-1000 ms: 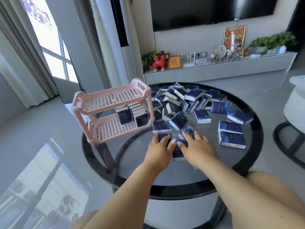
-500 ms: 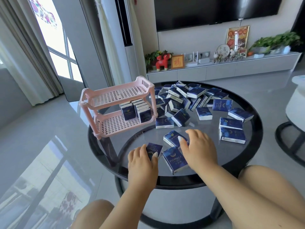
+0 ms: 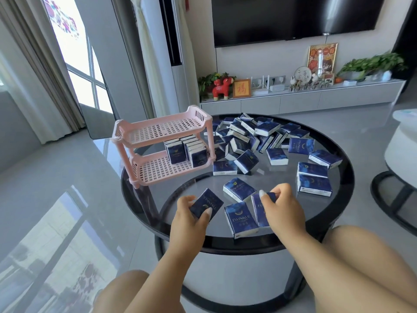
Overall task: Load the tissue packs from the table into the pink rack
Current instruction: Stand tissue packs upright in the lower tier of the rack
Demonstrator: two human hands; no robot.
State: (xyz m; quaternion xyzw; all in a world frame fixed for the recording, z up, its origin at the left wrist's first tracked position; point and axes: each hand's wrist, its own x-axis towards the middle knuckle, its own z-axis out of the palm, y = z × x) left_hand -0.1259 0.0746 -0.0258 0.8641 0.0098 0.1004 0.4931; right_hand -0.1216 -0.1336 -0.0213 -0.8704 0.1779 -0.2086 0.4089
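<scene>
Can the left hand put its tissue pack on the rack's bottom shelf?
Probably yes. The left hand grips a tissue pack, and the pink rack has bare lower-shelf space facing it, nothing between.

Round table (image 3: 338, 152): glossy dark glass top within a smooth black rim, reflecting the packs. Pink rack (image 3: 162, 141): matt moulded plastic, both shelves perforated in a grid. Tissue packs (image 3: 241, 219): dark blue glossy plastic film wrap with printed lettering, white at the edges. Floor (image 3: 56, 199): polished grey tiles, mirror-like. Curtains (image 3: 33, 86): matt, softly pleated cloth.
</scene>
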